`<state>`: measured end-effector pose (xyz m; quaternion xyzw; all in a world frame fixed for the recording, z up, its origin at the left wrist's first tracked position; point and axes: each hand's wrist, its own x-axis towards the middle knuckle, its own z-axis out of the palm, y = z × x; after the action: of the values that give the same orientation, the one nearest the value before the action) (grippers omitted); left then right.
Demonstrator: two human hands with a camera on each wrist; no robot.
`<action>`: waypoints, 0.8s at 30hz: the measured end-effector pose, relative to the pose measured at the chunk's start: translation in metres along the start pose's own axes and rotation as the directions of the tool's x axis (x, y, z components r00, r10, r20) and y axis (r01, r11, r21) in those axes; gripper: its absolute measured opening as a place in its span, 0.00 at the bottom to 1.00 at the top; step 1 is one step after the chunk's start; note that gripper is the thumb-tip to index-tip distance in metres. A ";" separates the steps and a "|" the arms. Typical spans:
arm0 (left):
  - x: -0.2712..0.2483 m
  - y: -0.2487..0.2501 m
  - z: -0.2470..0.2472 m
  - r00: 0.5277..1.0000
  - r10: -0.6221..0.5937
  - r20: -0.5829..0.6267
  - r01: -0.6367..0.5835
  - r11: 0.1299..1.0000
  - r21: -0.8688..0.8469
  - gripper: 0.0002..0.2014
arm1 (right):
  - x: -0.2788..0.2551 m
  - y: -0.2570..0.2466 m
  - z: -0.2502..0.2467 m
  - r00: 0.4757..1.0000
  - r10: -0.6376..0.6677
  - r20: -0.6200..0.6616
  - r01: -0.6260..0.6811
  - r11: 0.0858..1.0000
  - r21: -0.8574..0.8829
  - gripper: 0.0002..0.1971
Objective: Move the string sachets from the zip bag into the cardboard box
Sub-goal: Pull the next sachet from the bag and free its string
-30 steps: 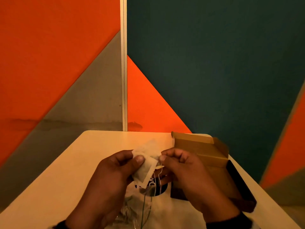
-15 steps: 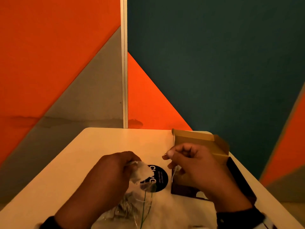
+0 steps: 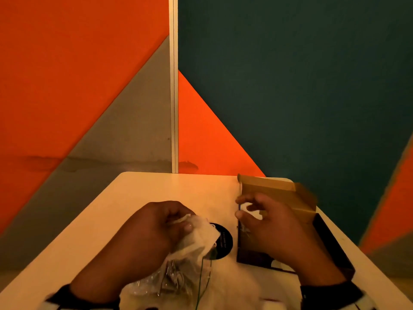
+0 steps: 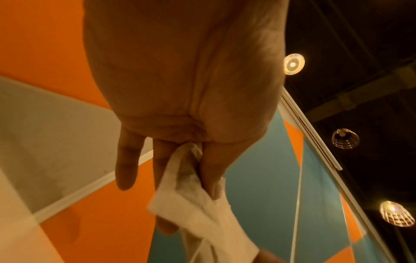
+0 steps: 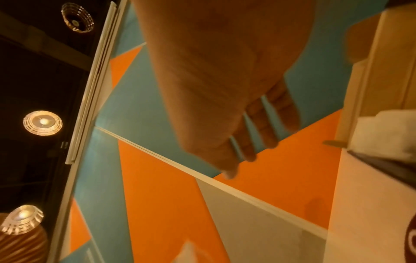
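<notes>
The left hand [image 3: 156, 222] is pinching white sachets [image 3: 201, 233] above the clear zip bag [image 3: 172, 280], near the table's [image 3: 138, 198] front edge. The right hand [image 3: 268, 222] is hovering over the open cardboard box [image 3: 279, 193] to the right, fingers loosely spread (a pale sachet [image 3: 250, 208] is showing beneath them, whether gripped I cannot tell).

Two bare hands, the left hand [image 3: 154, 229] and the right hand [image 3: 274, 229], reach from dark sleeves, the left cuff [image 3: 73, 297] and the right cuff [image 3: 328, 291] both near the worktop's [image 3: 156, 189] closest edge. Each cuff is black and close-fitting at the wrist, with pale, whitish fabric showing just behind it toward the forearm. No rings, watch or gloves are visible on either hand, and the wrist views show only bare palms and fingers.
</notes>
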<state>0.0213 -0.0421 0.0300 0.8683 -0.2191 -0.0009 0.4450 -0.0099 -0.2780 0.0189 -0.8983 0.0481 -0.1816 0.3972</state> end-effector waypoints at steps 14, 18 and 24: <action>0.002 0.013 0.021 0.984 -0.158 -0.084 0.095 0.859 -0.503 0.03 | -0.018 -0.030 0.023 0.954 -0.190 0.232 0.050 0.863 0.502 0.20; 0.005 0.009 0.025 0.975 -0.191 -0.115 0.109 0.858 -0.502 0.05 | -0.015 -0.029 0.024 0.971 -0.105 0.215 -0.031 0.836 0.548 0.18; 0.007 0.009 0.023 0.953 -0.206 -0.223 0.066 0.859 -0.508 0.05 | -0.009 -0.020 0.020 0.988 -0.068 0.139 -0.005 0.885 0.466 0.14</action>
<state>0.0199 -0.0667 0.0243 0.7304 -0.0864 0.0294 0.6769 -0.0120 -0.2487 0.0185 -0.7890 -0.0419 -0.1254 0.6000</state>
